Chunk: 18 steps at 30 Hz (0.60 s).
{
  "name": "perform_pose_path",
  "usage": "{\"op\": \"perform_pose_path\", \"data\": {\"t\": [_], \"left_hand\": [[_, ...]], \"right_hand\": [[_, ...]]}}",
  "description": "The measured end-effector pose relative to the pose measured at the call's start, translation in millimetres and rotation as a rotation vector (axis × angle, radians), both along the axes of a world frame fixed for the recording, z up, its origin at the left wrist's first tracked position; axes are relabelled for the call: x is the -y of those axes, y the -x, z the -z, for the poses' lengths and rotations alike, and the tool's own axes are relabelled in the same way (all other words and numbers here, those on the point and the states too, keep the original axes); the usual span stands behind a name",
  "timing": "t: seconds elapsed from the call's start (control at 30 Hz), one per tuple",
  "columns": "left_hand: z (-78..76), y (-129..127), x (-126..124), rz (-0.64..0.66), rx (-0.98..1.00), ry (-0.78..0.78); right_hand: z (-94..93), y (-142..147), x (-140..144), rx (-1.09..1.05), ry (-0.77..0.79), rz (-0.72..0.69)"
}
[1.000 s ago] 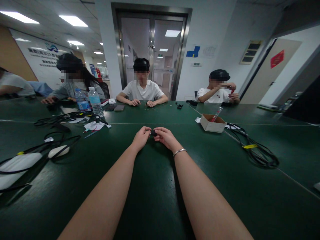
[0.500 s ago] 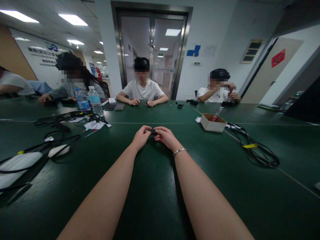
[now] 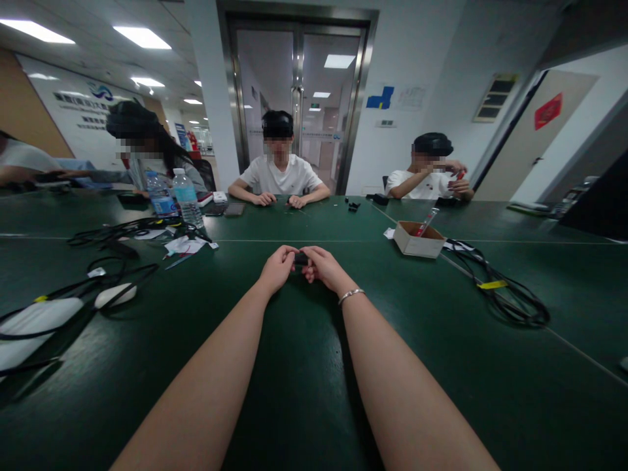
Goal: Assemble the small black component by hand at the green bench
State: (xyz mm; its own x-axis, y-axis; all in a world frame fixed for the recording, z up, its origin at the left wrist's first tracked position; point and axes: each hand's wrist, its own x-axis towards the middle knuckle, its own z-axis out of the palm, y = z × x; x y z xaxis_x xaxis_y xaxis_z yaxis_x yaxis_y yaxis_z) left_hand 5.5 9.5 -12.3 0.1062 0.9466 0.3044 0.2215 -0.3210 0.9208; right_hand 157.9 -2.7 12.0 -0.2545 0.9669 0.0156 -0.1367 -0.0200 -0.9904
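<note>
Green table (image 3: 304, 366), shared office room. Small black part (image 3: 301, 259) pinched between left hand (image 3: 277, 268) and right hand (image 3: 321, 266), fingertips of both closed on it, just above mid-table. Bracelet (image 3: 351, 295) on right wrist. Cardboard box (image 3: 418, 240) right; cable coil (image 3: 510, 297) beyond.

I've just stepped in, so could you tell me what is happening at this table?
The person wearing the camera holds a small black object between the left hand and right hand, just above the green table. A cardboard box and coiled black cables lie to the right, water bottles to the left. Three other people sit across the table.
</note>
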Motion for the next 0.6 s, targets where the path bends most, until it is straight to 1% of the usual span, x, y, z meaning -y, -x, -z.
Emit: {"op": "perform_pose_path", "data": {"t": [0.07, 0.13, 0.2, 0.3, 0.37, 0.43, 0.53, 0.6], "left_hand": [[-0.5, 0.7, 0.3, -0.007, -0.025, 0.0], [-1.1, 1.2, 1.0, -0.014, -0.045, -0.006], [-1.7, 1.2, 1.9, -0.011, -0.047, -0.012], [-2.1, 1.0, 2.7, -0.007, -0.051, -0.021], [-1.7, 1.0, 2.4, -0.013, -0.068, -0.024], [-0.8, 1.1, 1.6, -0.022, -0.079, -0.025], [0.8, 1.3, 0.0, -0.046, -0.082, -0.02], [1.2, 1.4, -0.5, -0.053, -0.084, -0.02]], "right_hand": [[-0.1, 0.0, -0.4, 0.038, -0.039, -0.005], [-0.2, -0.8, -0.3, -0.003, -0.058, -0.017], [-0.2, -0.9, -0.4, -0.047, -0.033, -0.018], [0.4, 1.7, -1.5, 0.022, 0.019, 0.006], [1.3, 3.8, -2.3, 0.077, 0.012, 0.044], [2.2, 4.6, -2.7, 0.047, -0.005, 0.059], [3.4, 3.1, -3.1, -0.034, 0.012, 0.019], [4.0, 2.0, -3.7, -0.008, 0.028, -0.002]]}}
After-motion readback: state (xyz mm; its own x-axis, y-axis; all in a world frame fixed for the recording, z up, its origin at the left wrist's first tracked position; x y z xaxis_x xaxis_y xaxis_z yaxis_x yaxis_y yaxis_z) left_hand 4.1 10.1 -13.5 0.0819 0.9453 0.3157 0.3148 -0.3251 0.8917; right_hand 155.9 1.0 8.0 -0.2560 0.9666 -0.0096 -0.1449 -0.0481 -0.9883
